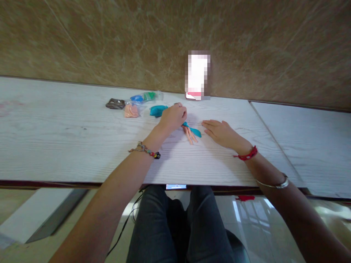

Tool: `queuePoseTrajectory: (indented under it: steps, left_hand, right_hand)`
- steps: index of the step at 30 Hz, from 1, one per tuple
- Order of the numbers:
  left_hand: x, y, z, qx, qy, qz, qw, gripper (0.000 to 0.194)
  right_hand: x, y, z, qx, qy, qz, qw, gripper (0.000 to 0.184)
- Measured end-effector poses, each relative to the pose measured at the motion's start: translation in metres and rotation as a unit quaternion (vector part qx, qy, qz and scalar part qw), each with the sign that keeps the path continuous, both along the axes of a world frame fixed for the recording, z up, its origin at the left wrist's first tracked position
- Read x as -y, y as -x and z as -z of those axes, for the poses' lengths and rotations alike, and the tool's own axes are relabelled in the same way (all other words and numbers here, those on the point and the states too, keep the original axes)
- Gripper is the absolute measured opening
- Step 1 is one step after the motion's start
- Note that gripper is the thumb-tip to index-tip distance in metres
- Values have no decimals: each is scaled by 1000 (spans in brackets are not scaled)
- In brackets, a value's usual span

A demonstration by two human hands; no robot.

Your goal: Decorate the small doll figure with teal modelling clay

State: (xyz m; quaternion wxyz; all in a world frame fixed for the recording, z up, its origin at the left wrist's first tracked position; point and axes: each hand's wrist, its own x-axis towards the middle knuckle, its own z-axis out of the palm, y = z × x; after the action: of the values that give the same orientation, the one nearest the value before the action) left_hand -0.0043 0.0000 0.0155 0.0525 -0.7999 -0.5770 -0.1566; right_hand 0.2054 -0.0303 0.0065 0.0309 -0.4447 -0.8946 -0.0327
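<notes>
My left hand is closed, its fingers curled down over the top end of a small modelling clay piece. Its fingertips are hidden. From under that hand come thin peach strands and a flat teal clay strip, lying on the white table. Just right of the strip, my right hand rests low over the table, fingers stretched out and holding nothing. A lump of teal clay sits behind my left wrist, partly covered by the hand.
Further left lie a dark packet, a peach clay packet and a clear bag with blue and green clay. A blurred phone-like object leans on the brown wall. A lit screen shows below the front edge.
</notes>
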Motion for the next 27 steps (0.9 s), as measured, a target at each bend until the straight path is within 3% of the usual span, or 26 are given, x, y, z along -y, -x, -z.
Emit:
queuePoseTrajectory:
  steps: [12,27]
  left_hand:
    - [1,-1,-1,4,5,-8,1000,27]
    - [1,-1,-3,9,8,-4,1000,28]
  right_hand:
    - [-13,5,-1,-45,-25,15,999,35]
    - [-8,12,-2,26,-99,-1,995,35]
